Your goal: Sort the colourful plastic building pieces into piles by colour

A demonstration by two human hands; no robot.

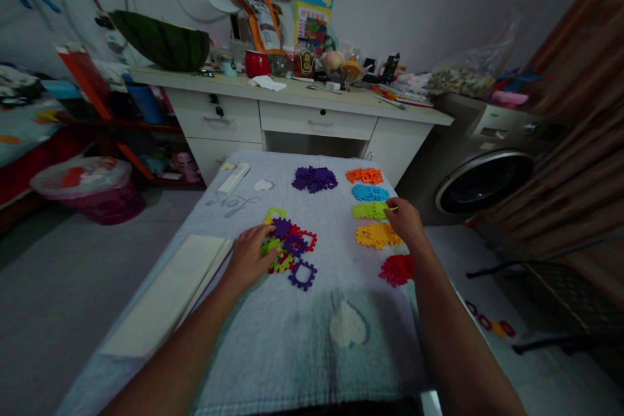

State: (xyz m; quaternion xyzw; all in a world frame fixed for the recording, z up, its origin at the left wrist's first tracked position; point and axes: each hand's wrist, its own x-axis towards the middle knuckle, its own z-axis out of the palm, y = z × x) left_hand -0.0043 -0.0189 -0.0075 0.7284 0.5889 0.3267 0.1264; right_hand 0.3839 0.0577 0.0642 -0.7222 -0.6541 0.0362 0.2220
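Note:
My left hand (251, 257) rests at the left side of a mixed heap of notched plastic building pieces, its thumb and fingers apart around a green piece (270, 247). Purple pieces (295, 246), a red frame piece (309, 240) and a yellow-green frame (275, 214) lie in that heap. A purple square frame (303, 275) is just in front. Over at the right, my right hand (404, 218) pinches a thin yellow-green piece at the end of the green row (369, 210). Orange (364, 175), blue (370, 193), yellow (377, 235) and red (396, 270) groups line up there.
A purple pile (314, 179) sits at the table's far side. White boards (166, 296) and a white bar (234, 179) lie on the left of the tablecloth (312, 357). Behind stands a cluttered desk (319, 118); a washing machine (487, 162) is to the right.

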